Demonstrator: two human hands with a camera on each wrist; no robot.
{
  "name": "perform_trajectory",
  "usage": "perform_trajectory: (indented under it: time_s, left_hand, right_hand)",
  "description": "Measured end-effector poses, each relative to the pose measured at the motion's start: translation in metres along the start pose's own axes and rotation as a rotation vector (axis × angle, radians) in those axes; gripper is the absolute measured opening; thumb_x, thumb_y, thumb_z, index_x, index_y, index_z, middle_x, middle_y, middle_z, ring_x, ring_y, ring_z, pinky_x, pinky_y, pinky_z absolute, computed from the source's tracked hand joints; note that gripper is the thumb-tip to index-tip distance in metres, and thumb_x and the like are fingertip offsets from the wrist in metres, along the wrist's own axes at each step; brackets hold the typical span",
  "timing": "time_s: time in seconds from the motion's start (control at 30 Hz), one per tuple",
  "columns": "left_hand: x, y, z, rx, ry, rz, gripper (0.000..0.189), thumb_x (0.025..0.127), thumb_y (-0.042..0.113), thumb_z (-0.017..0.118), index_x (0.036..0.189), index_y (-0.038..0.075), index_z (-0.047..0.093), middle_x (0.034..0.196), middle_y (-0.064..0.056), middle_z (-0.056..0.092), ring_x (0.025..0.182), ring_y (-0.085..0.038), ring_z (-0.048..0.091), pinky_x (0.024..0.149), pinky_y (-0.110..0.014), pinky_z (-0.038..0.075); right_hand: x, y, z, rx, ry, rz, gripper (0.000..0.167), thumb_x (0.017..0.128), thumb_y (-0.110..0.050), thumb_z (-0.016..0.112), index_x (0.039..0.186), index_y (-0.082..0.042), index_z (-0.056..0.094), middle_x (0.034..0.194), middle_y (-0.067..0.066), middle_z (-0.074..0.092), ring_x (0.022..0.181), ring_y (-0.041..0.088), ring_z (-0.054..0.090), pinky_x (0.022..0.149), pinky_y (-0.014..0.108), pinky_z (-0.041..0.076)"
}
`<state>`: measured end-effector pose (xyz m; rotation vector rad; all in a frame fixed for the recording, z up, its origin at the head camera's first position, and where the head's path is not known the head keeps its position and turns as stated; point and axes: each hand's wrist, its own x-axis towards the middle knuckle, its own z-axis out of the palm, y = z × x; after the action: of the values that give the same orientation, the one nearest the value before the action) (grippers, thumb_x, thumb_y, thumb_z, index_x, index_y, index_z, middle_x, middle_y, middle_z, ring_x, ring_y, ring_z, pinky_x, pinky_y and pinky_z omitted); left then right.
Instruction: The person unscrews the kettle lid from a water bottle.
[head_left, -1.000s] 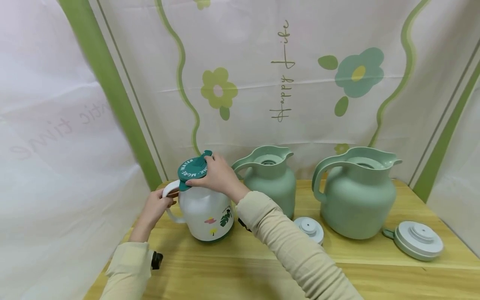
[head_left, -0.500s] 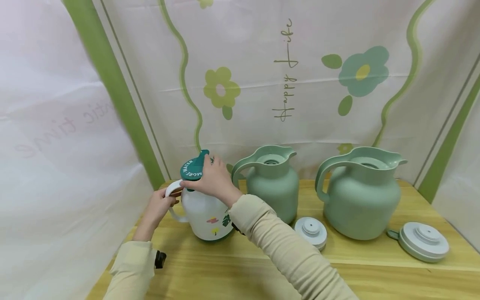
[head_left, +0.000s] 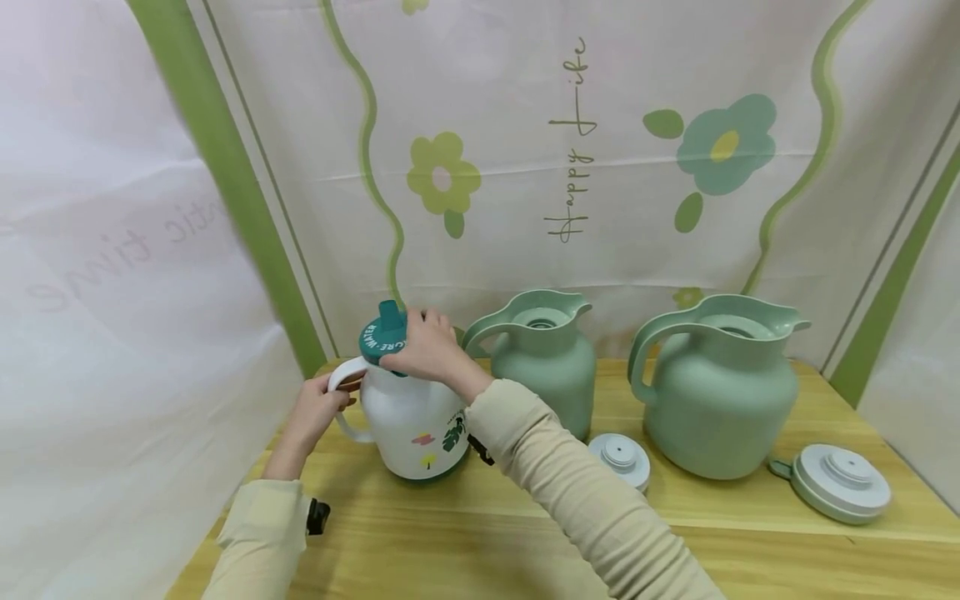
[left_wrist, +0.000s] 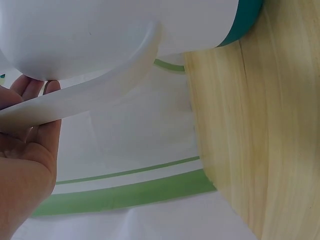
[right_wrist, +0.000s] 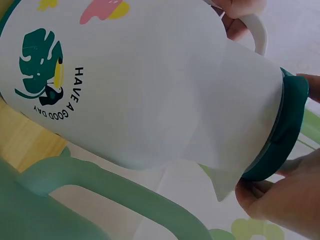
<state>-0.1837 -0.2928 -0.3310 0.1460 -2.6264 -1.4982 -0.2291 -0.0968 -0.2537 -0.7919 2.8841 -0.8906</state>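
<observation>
A white vacuum jug [head_left: 405,417] with a printed leaf, a pink patch and a teal base stands on the left of the table. Its teal lid [head_left: 381,337], lettered in white and with a raised tab, sits on the neck. My left hand [head_left: 315,412] grips the jug's handle [left_wrist: 95,95], fingers curled round its upper part. With thumb and fingertips on opposite sides of the rim, my right hand [head_left: 429,350] holds the lid from the right. In the right wrist view, the thumb and fingers of that right hand [right_wrist: 287,192] touch the lid's edge.
Just right of the white jug stands a lidless green jug [head_left: 543,375], and a second lidless green jug [head_left: 716,400] is farther right. Two pale stoppers lie on the wooden table [head_left: 420,542]: a round one [head_left: 621,458] and one with a tab [head_left: 840,483]. A printed curtain [head_left: 510,167] hangs behind.
The teal lid has turned anticlockwise, its tab swinging from the right to the back. My right hand has shifted its hold on the rim. The left hand stays on the handle.
</observation>
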Motion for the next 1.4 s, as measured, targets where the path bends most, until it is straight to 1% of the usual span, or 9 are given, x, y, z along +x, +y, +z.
perform_trajectory:
  time_s: [0.1,0.23,0.5,0.63,0.77,0.93,1.1,1.2,1.4]
  left_hand:
    - [0.000,0.000,0.000,0.005,0.005,-0.004,0.051,0.084,-0.003,0.039,0.133,-0.008,0.050,0.135,-0.028,0.052,0.125,-0.041,0.052,0.099,-0.046,0.049]
    - [0.001,0.000,0.000,0.028,0.014,-0.007,0.048,0.085,-0.002,0.040,0.131,-0.009,0.052,0.134,-0.028,0.053,0.123,-0.040,0.054,0.094,-0.040,0.051]
    - [0.001,0.000,-0.002,0.014,0.002,-0.004,0.051,0.084,-0.003,0.040,0.134,-0.007,0.050,0.136,-0.027,0.052,0.125,-0.041,0.052,0.098,-0.045,0.049]
    - [0.000,0.000,-0.003,0.003,-0.011,-0.005,0.052,0.085,-0.003,0.039,0.136,-0.005,0.049,0.137,-0.026,0.051,0.127,-0.041,0.050,0.098,-0.044,0.049]
    - [0.000,0.000,-0.002,0.005,-0.014,-0.005,0.052,0.085,-0.002,0.040,0.136,-0.005,0.049,0.138,-0.025,0.051,0.128,-0.041,0.050,0.097,-0.041,0.050]
    - [0.000,0.001,0.000,0.004,-0.018,-0.006,0.051,0.085,-0.003,0.039,0.135,-0.006,0.048,0.139,-0.027,0.050,0.128,-0.041,0.049,0.100,-0.047,0.047]
    - [0.000,0.000,0.002,-0.005,-0.014,-0.009,0.049,0.086,-0.003,0.039,0.134,-0.009,0.049,0.138,-0.028,0.050,0.127,-0.041,0.050,0.100,-0.046,0.048]
    - [0.000,0.000,0.002,-0.009,-0.014,-0.001,0.050,0.085,-0.003,0.039,0.134,-0.009,0.049,0.137,-0.028,0.050,0.127,-0.041,0.050,0.098,-0.044,0.049]
    - [0.001,-0.001,-0.001,-0.003,-0.003,0.000,0.049,0.085,-0.003,0.039,0.133,-0.008,0.050,0.137,-0.028,0.051,0.126,-0.040,0.051,0.094,-0.037,0.051]
  right_hand:
    - [0.000,-0.001,0.004,-0.028,0.004,-0.023,0.086,0.082,-0.050,0.063,0.147,-0.004,0.029,0.145,0.017,0.038,0.131,0.031,0.039,0.110,0.045,0.035]
    - [-0.001,-0.002,0.010,-0.101,0.064,-0.030,0.097,0.078,-0.062,0.065,0.147,-0.004,0.029,0.144,0.015,0.041,0.129,0.028,0.043,0.110,0.041,0.038]
    - [-0.004,0.002,0.005,-0.081,0.097,0.012,0.096,0.071,-0.061,0.073,0.140,-0.003,0.040,0.135,0.015,0.046,0.121,0.027,0.044,0.103,0.038,0.043]
    - [-0.002,0.007,0.001,-0.110,0.070,-0.007,0.092,0.072,-0.061,0.072,0.137,-0.003,0.043,0.130,0.013,0.049,0.118,0.026,0.044,0.103,0.038,0.040]
    - [0.001,0.011,-0.003,-0.137,0.005,-0.056,0.086,0.079,-0.055,0.068,0.142,-0.003,0.039,0.139,0.013,0.048,0.127,0.027,0.043,0.108,0.041,0.037]
    - [0.001,0.011,-0.003,-0.110,-0.033,-0.070,0.090,0.082,-0.052,0.065,0.148,-0.003,0.028,0.150,0.013,0.038,0.136,0.029,0.038,0.114,0.044,0.032]
    - [-0.001,0.008,0.006,-0.188,0.066,-0.050,0.100,0.075,-0.069,0.063,0.145,-0.004,0.034,0.141,0.012,0.046,0.128,0.026,0.045,0.109,0.041,0.037]
    - [-0.004,0.007,0.008,-0.207,0.126,-0.022,0.099,0.072,-0.071,0.064,0.140,-0.005,0.041,0.133,0.011,0.052,0.123,0.026,0.049,0.107,0.039,0.039]
    - [-0.002,0.009,0.003,-0.185,0.099,-0.029,0.092,0.073,-0.067,0.067,0.138,-0.005,0.043,0.132,0.009,0.054,0.120,0.025,0.049,0.106,0.040,0.040]
